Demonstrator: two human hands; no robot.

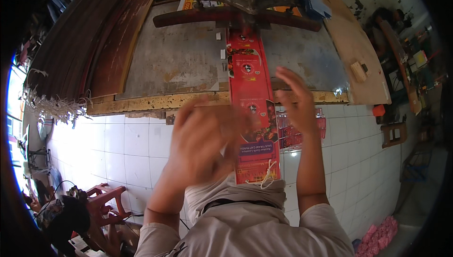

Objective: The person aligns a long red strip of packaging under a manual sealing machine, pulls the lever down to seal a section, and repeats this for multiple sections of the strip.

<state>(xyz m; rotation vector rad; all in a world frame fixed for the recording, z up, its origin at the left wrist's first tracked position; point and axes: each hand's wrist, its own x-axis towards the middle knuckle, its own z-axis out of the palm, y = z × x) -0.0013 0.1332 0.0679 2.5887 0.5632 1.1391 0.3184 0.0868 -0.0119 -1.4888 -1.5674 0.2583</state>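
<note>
- Far to the left of both hands, a fringe of pale strips [56, 106] hangs off a stack of dark boards [89, 35]; neither hand is near them.
- Left hand [203, 139]: blurred with motion, fingers spread and loosely curled, it lies against the left edge of the red stack [252, 111]. It seems to touch the lower part, but the blur hides whether the fingers clamp the stack or only press on it.
- The stack is a long, narrow pile of printed red sheets. It runs between the two hands, from under the dark press arm [236, 16] above them, across the worn metal surface [188, 54], over its yellowed front edge and down toward the person's chest.
- A white string loop [266, 174] ties the near end of the stack, just below and to the right of the left hand.
- Right hand [297, 103]: open, fingers straight and slightly fanned, palm turned toward the right edge of the stack. It is just beside the stack, and I see no grip.
- To do this well, I would judge that both palms should meet the long edges evenly and square the sheets, keeping the far end held under the arm.
- More red sheets [302, 134] lie just beyond the right hand's wrist, below the surface edge.
</note>
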